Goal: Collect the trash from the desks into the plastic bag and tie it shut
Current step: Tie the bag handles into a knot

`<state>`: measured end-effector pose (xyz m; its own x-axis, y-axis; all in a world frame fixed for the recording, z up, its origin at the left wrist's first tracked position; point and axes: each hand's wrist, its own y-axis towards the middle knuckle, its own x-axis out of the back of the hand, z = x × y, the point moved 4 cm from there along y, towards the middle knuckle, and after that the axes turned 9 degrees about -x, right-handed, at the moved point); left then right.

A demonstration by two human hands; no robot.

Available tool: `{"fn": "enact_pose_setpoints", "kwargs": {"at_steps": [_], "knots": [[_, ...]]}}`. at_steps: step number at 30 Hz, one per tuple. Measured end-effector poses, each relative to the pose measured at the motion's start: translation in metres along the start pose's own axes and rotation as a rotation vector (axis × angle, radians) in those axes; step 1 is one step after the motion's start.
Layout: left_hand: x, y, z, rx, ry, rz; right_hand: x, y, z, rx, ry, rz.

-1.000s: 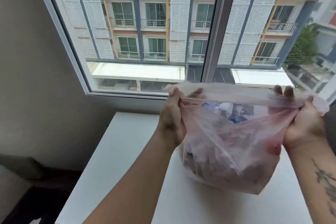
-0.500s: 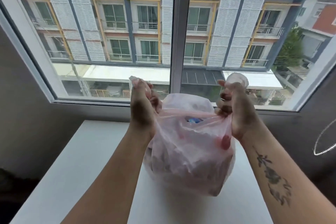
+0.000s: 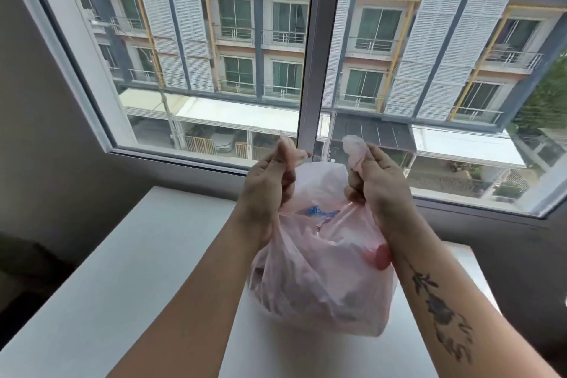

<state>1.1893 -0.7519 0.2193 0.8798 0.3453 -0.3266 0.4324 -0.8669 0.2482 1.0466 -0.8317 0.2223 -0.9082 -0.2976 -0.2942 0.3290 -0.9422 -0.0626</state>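
Note:
A thin pink plastic bag (image 3: 322, 279), bulging with trash, sits on the white desk (image 3: 122, 270) below the window. Blue and red items show through its skin. My left hand (image 3: 270, 184) grips the bag's left handle, which is bunched up and pokes out above my fingers. My right hand (image 3: 377, 184) grips the right handle the same way. Both handles are raised close together above the bag's mouth, which is narrowed but still shows a blue wrapper inside.
A large window with a grey centre post (image 3: 319, 55) stands just behind the desk, facing a building. A dark wall lies to the left and dark floor beyond the desk's left edge.
My hands have drawn together from wide apart, gathering the bag's stretched rim into two bunched handles held above the mouth. The view has shifted right and closer.

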Motion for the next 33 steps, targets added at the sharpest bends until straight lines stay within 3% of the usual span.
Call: {"fn": "enact_pose_setpoints", "kwargs": {"at_steps": [4,8,13,16,20,23,27,30,33], "knots": [[-0.006,-0.004,0.006,0.106,-0.02,0.059,-0.012,-0.001,-0.011,0.007,-0.065,-0.129],[-0.002,-0.001,0.007,0.11,0.058,0.238,-0.023,-0.007,-0.013,0.068,-0.136,-0.286],[-0.004,-0.002,0.005,0.155,-0.089,0.469,-0.038,-0.009,-0.017,0.117,-0.131,-0.39],[-0.002,-0.001,0.003,0.183,-0.125,0.418,-0.045,-0.011,-0.021,0.101,-0.036,-0.338],[0.004,0.007,0.011,0.221,-0.124,0.227,-0.047,-0.014,-0.027,0.074,0.01,-0.271],[0.005,0.011,0.017,0.217,-0.099,0.147,-0.039,-0.021,-0.031,0.133,-0.118,-0.328],[0.0,0.01,0.02,0.214,-0.123,0.088,-0.032,-0.036,-0.035,0.214,-0.458,-0.262],[-0.006,0.008,0.02,0.168,-0.079,0.109,-0.032,-0.042,-0.03,0.346,-0.471,-0.284],[-0.01,0.006,0.019,0.139,-0.073,0.091,-0.027,-0.042,-0.026,0.356,-0.382,-0.324]]}}
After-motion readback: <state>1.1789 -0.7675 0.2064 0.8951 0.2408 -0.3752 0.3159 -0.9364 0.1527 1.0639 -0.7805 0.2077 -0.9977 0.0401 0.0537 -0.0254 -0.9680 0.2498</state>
